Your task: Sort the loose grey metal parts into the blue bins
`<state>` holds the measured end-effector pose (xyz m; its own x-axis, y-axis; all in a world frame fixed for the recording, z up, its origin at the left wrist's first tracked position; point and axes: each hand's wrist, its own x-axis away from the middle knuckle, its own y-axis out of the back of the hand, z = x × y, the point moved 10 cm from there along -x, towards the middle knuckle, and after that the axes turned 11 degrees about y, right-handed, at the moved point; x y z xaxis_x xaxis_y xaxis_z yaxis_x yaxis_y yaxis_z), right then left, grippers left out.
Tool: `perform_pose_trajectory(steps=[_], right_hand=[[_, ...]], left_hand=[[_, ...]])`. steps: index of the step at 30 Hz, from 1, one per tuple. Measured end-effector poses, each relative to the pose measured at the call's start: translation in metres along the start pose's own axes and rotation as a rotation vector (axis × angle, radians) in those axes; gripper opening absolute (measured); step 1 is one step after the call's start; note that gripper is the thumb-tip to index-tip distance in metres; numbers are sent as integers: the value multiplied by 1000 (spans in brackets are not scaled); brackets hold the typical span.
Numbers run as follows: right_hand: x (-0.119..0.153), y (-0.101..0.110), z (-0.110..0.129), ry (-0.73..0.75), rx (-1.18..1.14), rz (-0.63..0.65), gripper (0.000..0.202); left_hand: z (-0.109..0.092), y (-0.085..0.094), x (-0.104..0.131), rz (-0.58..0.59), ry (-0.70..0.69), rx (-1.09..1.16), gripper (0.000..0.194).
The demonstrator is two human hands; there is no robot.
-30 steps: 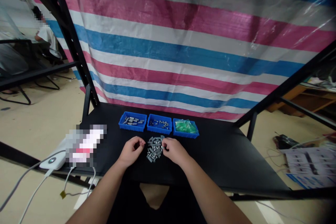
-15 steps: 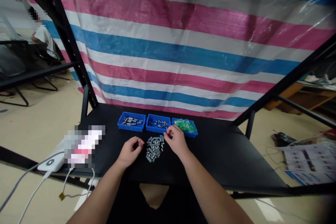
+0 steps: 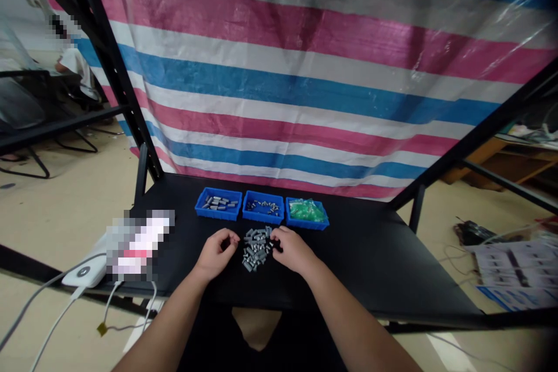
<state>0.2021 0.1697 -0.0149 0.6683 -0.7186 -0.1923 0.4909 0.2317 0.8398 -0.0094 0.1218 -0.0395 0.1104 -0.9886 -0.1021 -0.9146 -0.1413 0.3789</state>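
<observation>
A heap of small grey metal cylinders and screw-like pieces (image 3: pixel 256 249) lies on the black table between my hands. To its left, my left hand (image 3: pixel 218 254) rests with curled fingers, thumb and fingertips pinched together; anything inside the pinch is too small to make out. My right hand (image 3: pixel 294 250) is at the heap's right edge, fingers bent, thumb and forefinger apart around a gap, its fingertips close to the outer pieces. I see nothing held in it.
Behind the heap stand three blue trays: one with metal cylinders (image 3: pixel 201 207), one with small screws (image 3: pixel 246 211), one with green plastic bags (image 3: pixel 306 209). A white power bank (image 3: pixel 85 270) with cables lies at the left. Striped sheeting (image 3: pixel 279 81) hangs behind the table (image 3: pixel 370 261).
My right hand has moved back from the front of the green-bag tray down to the heap's right edge, and its thumb and forefinger have parted. My left hand has stayed in place.
</observation>
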Motion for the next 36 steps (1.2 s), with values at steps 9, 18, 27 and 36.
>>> perform_pose_trajectory(steps=[9, 18, 27, 36], right_hand=[[-12, -5, 16, 97, -14, 177, 23], [-22, 52, 18, 89, -126, -211, 20], [-3, -11, 10, 89, -106, 72, 21], [-20, 7, 13, 101, -61, 69, 17]], left_hand=[[3, 0, 1, 2, 11, 4, 14], [3, -1, 0, 5, 4, 10, 15], [2, -1, 1, -2, 8, -37, 18], [5, -2, -1, 0, 3, -18, 20]])
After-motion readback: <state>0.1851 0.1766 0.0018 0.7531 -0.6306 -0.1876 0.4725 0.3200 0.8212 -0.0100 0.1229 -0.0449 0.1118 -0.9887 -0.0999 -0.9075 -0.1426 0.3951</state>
